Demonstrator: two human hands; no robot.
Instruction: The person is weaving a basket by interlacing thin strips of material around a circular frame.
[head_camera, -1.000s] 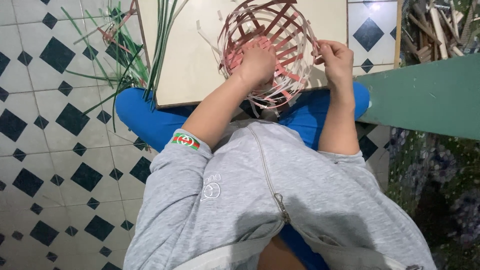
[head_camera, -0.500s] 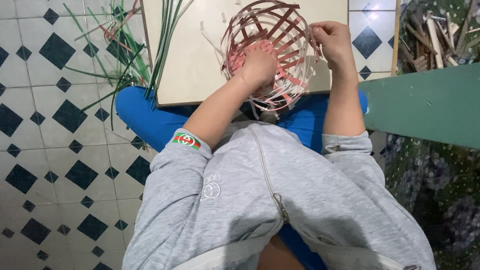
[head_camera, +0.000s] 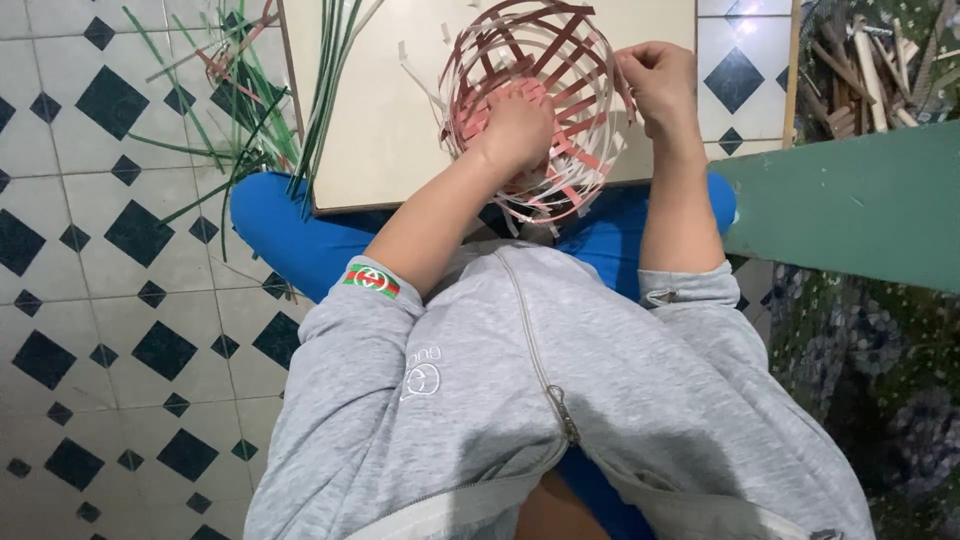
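The half-woven basket of red and white flat strips rests on a pale board laid across the person's lap, at the far centre of the scene. Its frame is an open dome, with loose strip ends projecting at the near rim.

Left hand: placed against the near-left wall of the basket, fingers curled and pressed together onto the weave. This contact appears to brace the frame so that it does not turn or collapse while a strip is worked. Whether a strip is caught under the fingers cannot be determined.

Right hand: positioned at the right rim of the basket, fingertips closed in a pinch on a thin strip at the edge. The pinch keeps the strip taut and aligned with the adjacent ribs.

Surroundings: a bundle of green strips lies to the far left, partly on the board and partly on the tiled floor, within reach of the left hand. A green bench stands to the right, with a heap of wooden sticks beyond it. The person wears a grey zipped top with the sleeves pushed up, leaving the forearms clear of the strips.
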